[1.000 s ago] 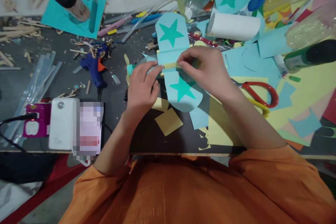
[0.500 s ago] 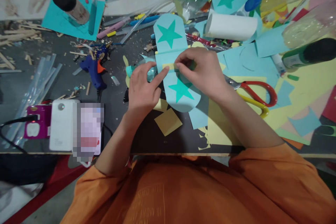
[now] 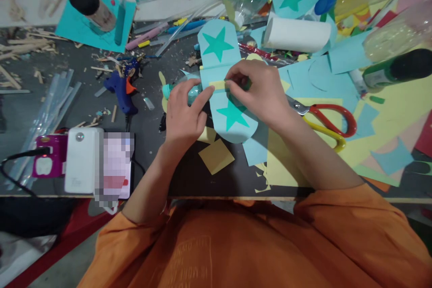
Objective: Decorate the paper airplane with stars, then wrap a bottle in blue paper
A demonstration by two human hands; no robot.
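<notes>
A light-blue paper piece with rounded ends (image 3: 219, 72) bears two green stars and lies across a small clear plastic bottle (image 3: 194, 94) with a teal cap (image 3: 166, 91). My left hand (image 3: 185, 114) curls around the bottle, one fingertip near the left end of a short yellow paper strip (image 3: 218, 85). The strip lies across the middle of the blue paper. My right hand (image 3: 258, 90) pinches the strip's right end between thumb and forefinger; its other fingers are folded, and the palm is hidden.
Red-and-yellow-handled scissors (image 3: 332, 121) lie right of my right forearm. A blue glue gun (image 3: 121, 92) and a white power bank (image 3: 83, 159) are on the left. A white paper roll (image 3: 297, 34), a green-black bottle (image 3: 398, 69) and paper scraps (image 3: 216, 156) lie around.
My left fingertip has drawn back slightly from the yellow strip, showing more of its left end. My right hand keeps its pinch almost unmoved.
</notes>
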